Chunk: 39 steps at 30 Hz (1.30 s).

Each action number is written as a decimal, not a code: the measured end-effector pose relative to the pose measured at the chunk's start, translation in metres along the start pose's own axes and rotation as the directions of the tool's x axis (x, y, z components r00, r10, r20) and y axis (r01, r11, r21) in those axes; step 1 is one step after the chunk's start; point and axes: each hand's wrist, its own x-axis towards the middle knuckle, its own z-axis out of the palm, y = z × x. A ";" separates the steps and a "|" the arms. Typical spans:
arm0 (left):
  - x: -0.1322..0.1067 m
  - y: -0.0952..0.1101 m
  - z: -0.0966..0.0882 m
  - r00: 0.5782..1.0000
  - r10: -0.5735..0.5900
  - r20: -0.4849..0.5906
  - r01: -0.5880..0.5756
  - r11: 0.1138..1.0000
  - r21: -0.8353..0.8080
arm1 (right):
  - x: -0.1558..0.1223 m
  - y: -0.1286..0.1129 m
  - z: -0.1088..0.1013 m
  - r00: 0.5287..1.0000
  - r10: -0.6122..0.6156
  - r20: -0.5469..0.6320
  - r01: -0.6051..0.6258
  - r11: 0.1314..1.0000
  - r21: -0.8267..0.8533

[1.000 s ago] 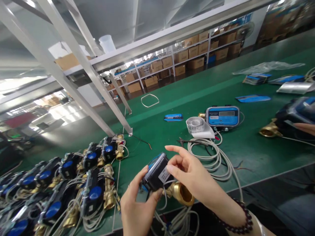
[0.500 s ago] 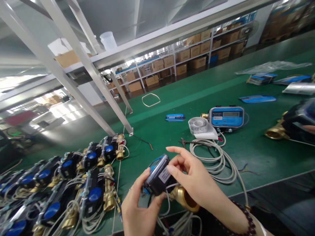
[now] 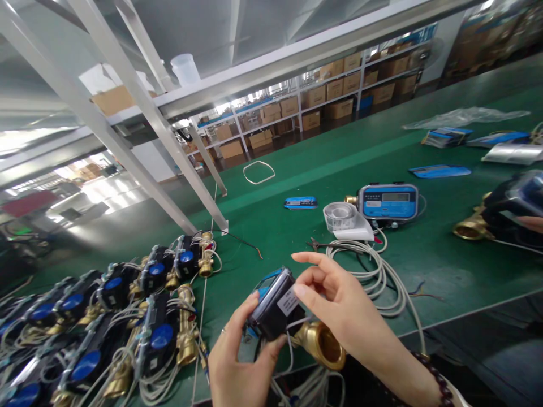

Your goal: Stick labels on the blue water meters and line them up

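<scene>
My left hand (image 3: 244,353) grips a black water meter (image 3: 269,322) with a blue face, its thumb beneath and its fingers along the top edge. A white printed label (image 3: 287,301) lies on the meter's side, tilted towards me. At the label's upper corner is the thumb of my right hand (image 3: 335,294), with the other fingers curled near it and the index finger stretched out. The fingertips' contact is partly hidden. The meter's brass pipe end (image 3: 322,346) shows below my right hand, and grey cable hangs under it.
Rows of meters with blue caps (image 3: 161,336) fill the left side. Ahead lie a label roll (image 3: 340,213), pliers (image 3: 316,244), coiled cable (image 3: 373,277) and another meter (image 3: 388,202). At the right edge a hand (image 3: 530,222) touches another brass-ended meter (image 3: 470,226).
The held meter has turned slightly, so its label shows more fully. My right hand has shifted a little to the right, its thumb still at the label's corner.
</scene>
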 end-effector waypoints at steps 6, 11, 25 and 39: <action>0.000 -0.002 -0.004 0.999 0.010 0.040 -0.011 0.999 0.031 | -0.002 -0.003 0.005 0.998 0.018 0.054 -0.014 0.997 -0.072; 0.001 0.000 -0.002 0.999 0.009 0.043 -0.011 0.999 0.034 | -0.001 0.000 0.005 1.000 -0.002 0.029 0.005 0.996 -0.094; 0.001 0.004 0.000 1.000 -0.025 -0.002 0.025 1.000 -0.004 | -0.004 0.001 0.004 0.995 -0.101 -0.018 0.095 0.974 -0.206; 0.001 0.006 -0.004 0.999 -0.007 0.039 0.007 1.000 0.002 | -0.012 0.002 0.003 0.927 -0.371 -0.052 0.309 0.835 -0.456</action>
